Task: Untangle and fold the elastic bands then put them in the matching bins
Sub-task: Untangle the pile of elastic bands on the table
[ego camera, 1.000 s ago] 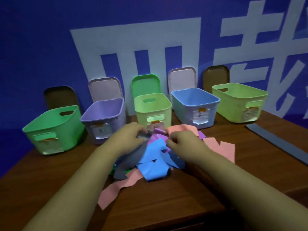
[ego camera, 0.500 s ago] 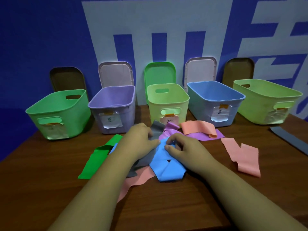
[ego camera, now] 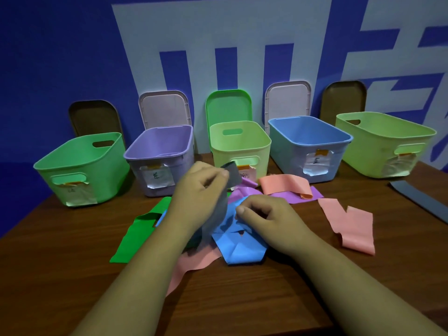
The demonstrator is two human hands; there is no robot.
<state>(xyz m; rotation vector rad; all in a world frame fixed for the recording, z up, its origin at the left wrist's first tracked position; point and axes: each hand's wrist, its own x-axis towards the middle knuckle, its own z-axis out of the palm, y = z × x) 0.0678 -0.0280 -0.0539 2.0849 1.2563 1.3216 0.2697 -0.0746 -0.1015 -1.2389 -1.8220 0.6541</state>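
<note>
A tangle of elastic bands lies mid-table. My left hand (ego camera: 198,192) pinches the end of a grey band (ego camera: 232,174) and holds it lifted above the pile. My right hand (ego camera: 264,219) rests curled on the blue band (ego camera: 240,248), its fingers pinching it. A green band (ego camera: 135,236) lies left of the pile, a purple band (ego camera: 298,196) behind it, and pink bands lie front (ego camera: 191,263), back (ego camera: 283,184) and right (ego camera: 349,226). Five open bins stand in a row behind: green (ego camera: 80,166), purple (ego camera: 160,151), light green (ego camera: 240,144), blue (ego camera: 310,144), yellow-green (ego camera: 385,144).
Each bin carries a paper label on its front, and lids lean on the blue wall behind them. Another grey band (ego camera: 421,202) lies near the table's right edge. The brown wooden table (ego camera: 60,275) shows bare wood at the front left.
My left hand has lifted the grey band's end up out of the pile. The right hand stays down on the blue band. The camera has moved closer.
</note>
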